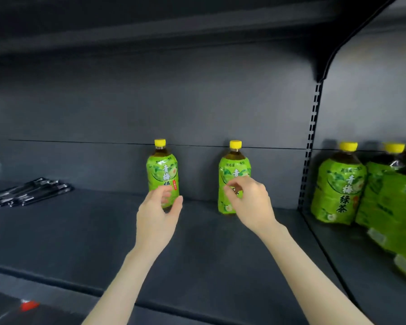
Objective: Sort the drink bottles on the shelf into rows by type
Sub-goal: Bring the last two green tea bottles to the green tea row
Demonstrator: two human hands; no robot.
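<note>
Two green tea bottles with yellow caps stand upright against the back wall of the dark shelf [220,254]. My left hand [158,213] is in front of the lower part of the left bottle [162,170]. Its thumb is beside the bottle's right edge and its blurred fingers lie across the label, not wrapped around it. My right hand [249,202] covers the lower right of the right bottle [232,170], with its fingers bent and loosely apart. Several larger bottles of the same green tea [338,184] stand in the bay to the right.
A slotted upright post [311,141] and a side edge divide this bay from the right bay. A bundle of black packaged items [31,191] lies at the back left of the shelf. Another shelf [150,31] hangs overhead. A red tag [28,305] shows at the lower left.
</note>
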